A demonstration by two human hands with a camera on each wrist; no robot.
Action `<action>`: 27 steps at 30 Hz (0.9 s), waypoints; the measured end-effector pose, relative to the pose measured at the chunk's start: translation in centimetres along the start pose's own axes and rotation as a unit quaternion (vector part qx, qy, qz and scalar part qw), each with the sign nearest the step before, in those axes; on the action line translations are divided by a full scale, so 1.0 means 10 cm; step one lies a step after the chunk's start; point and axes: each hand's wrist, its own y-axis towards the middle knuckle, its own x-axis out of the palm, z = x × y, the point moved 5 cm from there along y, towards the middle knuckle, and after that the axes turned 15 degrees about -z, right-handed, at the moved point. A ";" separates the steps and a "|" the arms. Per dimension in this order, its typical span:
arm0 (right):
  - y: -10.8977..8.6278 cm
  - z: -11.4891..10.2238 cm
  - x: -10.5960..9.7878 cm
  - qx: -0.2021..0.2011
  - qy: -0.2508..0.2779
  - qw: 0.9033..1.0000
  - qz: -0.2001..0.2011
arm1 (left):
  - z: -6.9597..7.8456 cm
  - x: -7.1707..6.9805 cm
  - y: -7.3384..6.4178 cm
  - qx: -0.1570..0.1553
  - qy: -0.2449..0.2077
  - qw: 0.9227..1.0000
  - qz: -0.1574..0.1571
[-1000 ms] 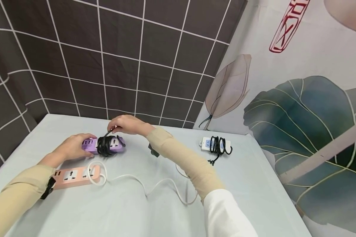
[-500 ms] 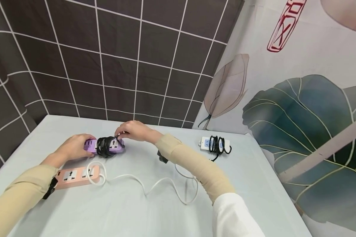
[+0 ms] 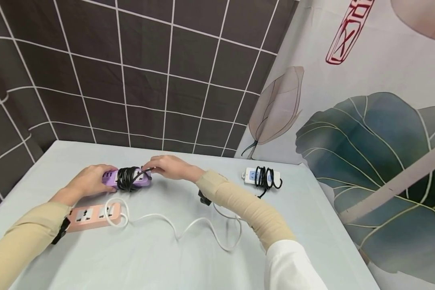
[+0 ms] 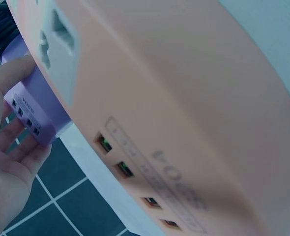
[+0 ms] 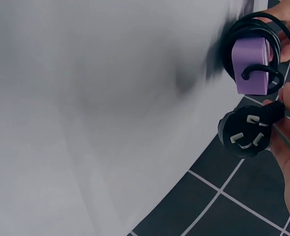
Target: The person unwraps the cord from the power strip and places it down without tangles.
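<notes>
The left hand (image 3: 88,180) of the person holds the left end of a purple power strip (image 3: 143,182); the left wrist view shows the thumb on one side of it and the fingers bent against the other, so that the hand is only partly opened, as wide as the strip; this strip lies on the pale table (image 3: 148,257), in the far left part, near the edge by the dark wall with white grid lines (image 3: 145,88).

A black cord (image 3: 127,179) is wound in many turns around the middle of the purple power strip; one length of it leads from the coil towards the right hand (image 3: 172,167); this hand is beside the right end of the strip, and in the right wrist view its thumb and fingers are curled and pinch the narrow neck of a black plug (image 5: 246,132), whose three metal pins face the camera.

Nearer to the person lies an orange power strip (image 3: 96,217), apart from the purple one; its left end is partly hidden by the left forearm; a white cable (image 3: 203,218) makes a loop over its right end and then goes in waves across the table to the right, passing under the right forearm; well apart on the right side there is a white power strip (image 3: 251,176), also with black cord wrapped around it.
</notes>
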 end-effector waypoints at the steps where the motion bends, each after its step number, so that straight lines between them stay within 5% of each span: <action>1: 0.00 0.00 0.00 -0.001 0.006 1.000 0.002 | 0.00 0.00 0.00 -0.001 0.000 1.000 0.000; 12: 0.01 -0.06 0.00 -0.025 0.034 0.999 0.028 | 0.06 0.00 -0.02 -0.004 0.008 1.000 0.015; 27: -0.17 -0.15 0.09 -0.018 0.007 0.999 -0.038 | -0.02 -0.07 -0.04 -0.069 0.009 0.996 0.048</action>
